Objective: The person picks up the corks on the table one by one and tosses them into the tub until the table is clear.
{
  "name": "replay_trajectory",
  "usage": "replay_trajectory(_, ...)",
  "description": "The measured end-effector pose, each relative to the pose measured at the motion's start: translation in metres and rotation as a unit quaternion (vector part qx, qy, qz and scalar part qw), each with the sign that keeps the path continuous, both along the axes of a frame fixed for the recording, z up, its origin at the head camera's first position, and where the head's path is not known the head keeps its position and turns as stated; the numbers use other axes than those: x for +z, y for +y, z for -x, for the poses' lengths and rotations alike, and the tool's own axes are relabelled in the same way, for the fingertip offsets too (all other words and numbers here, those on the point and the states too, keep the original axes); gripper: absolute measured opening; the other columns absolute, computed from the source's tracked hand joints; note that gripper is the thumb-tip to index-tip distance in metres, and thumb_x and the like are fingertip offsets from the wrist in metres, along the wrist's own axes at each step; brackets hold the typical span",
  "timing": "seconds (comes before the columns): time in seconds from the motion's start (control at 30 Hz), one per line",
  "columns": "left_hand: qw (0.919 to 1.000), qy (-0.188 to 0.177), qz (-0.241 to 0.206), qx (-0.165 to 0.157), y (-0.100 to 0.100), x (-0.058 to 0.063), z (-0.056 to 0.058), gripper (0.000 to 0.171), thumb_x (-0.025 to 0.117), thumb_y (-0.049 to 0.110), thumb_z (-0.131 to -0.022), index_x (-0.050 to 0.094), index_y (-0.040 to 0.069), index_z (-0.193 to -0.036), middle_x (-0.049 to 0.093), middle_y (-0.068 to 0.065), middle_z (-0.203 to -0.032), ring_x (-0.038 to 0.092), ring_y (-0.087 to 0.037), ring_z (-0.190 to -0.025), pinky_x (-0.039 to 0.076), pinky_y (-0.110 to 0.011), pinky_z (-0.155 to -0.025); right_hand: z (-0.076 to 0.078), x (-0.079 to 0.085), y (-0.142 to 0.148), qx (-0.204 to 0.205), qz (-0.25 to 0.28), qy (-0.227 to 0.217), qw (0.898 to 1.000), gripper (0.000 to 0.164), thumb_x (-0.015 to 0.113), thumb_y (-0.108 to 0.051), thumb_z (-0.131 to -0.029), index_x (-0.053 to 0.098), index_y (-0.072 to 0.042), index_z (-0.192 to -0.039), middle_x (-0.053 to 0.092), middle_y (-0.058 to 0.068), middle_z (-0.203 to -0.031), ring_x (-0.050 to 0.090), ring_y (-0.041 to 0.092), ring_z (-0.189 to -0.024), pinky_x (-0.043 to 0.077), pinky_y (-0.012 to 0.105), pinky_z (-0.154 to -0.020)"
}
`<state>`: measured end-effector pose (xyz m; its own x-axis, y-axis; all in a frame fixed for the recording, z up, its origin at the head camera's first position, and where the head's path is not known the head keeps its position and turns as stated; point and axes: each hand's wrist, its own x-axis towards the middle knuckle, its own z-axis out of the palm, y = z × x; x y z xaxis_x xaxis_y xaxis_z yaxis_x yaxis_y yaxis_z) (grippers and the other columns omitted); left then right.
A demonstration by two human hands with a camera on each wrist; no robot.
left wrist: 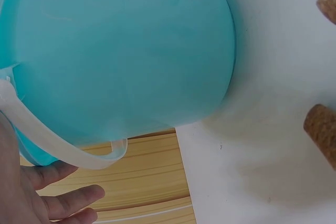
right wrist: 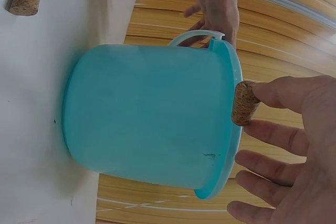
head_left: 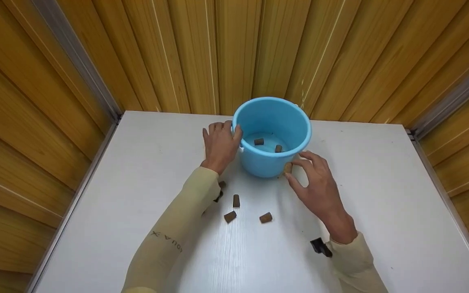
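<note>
Left sleeve: pale yellow-beige, with a row of dark letters across the forearm; an X reads clearly, the others are slanted and too small to be sure of.
Bucket writing: a small dark squiggle near the rim in the right wrist view, not legible as words.
Held cork: a brown stopper, speckled and grainy, flat-ended and slightly tapered; it is outside the bucket, near the rim on the right-hand side. Whether it touches the bucket, I cannot tell.
Right hand: pinching the held cork between thumb and index finger, the other fingers spread apart.
Left hand: holding the bucket by its rim, thumb over the edge, the other fingers outside and loosely extended.
Bucket: light blue plastic, upright, with a white handle hanging down its side by the left hand.
Corks inside: two on the bucket's floor, lying apart.
Corks outside: three in plain sight on the table in front of the bucket, plus one partly hidden by the left sleeve; all brown, and the tapered shape shows on several.
Backdrop: yellow-brown wood-grain panels behind the white table.
</note>
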<state>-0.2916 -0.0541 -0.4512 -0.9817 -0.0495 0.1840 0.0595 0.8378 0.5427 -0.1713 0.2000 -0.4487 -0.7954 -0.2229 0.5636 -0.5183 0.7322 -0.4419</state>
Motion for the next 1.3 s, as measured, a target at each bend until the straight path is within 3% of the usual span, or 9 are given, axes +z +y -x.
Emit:
replay_trajectory(0.43,1.0,0.004,-0.001,-0.003,0.001,-0.003,0.001,0.06,0.04,0.049,-0.11,0.059,0.007,-0.149,0.059,-0.017,-0.148,0.042,-0.037,-0.145,0.017,-0.07,-0.122,0.017,0.014,0.001,-0.012,0.024,0.0,1.0,0.041,0.087,-0.009,-0.09,0.069,0.005,-0.123,0.057,0.025,-0.141,0.051,0.042,-0.133,0.052,0.06,-0.102)
replay_trajectory(0.67,0.9995,0.027,-0.01,-0.01,0.0,-0.004,0.001,0.055,0.042,0.044,-0.11,0.063,0.005,-0.143,0.063,-0.018,-0.142,0.045,-0.037,-0.141,0.018,-0.07,-0.121,0.028,0.018,0.001,-0.019,0.045,-0.014,0.999,0.036,0.084,-0.008,-0.092,0.069,0.004,-0.122,0.056,0.025,-0.141,0.049,0.043,-0.135,0.051,0.063,-0.101)
replay_trajectory(0.93,0.9998,0.009,-0.016,-0.003,0.001,-0.004,0.001,0.057,0.045,0.047,-0.109,0.06,0.007,-0.147,0.06,-0.017,-0.145,0.043,-0.036,-0.144,0.016,-0.07,-0.122,0.041,0.017,0.0,-0.036,0.05,-0.047,0.997,0.037,0.082,-0.009,-0.094,0.068,0.005,-0.124,0.054,0.025,-0.143,0.046,0.042,-0.138,0.049,0.064,-0.105)
replay_trajectory(1.3,0.9999,0.002,-0.012,-0.007,0.001,-0.003,0.001,0.059,0.042,0.048,-0.11,0.058,0.007,-0.149,0.058,-0.017,-0.148,0.041,-0.036,-0.145,0.015,-0.069,-0.123,0.044,0.018,0.001,-0.04,0.051,-0.053,0.996,0.037,0.081,-0.007,-0.094,0.068,0.007,-0.126,0.053,0.026,-0.144,0.046,0.043,-0.138,0.049,0.063,-0.105)
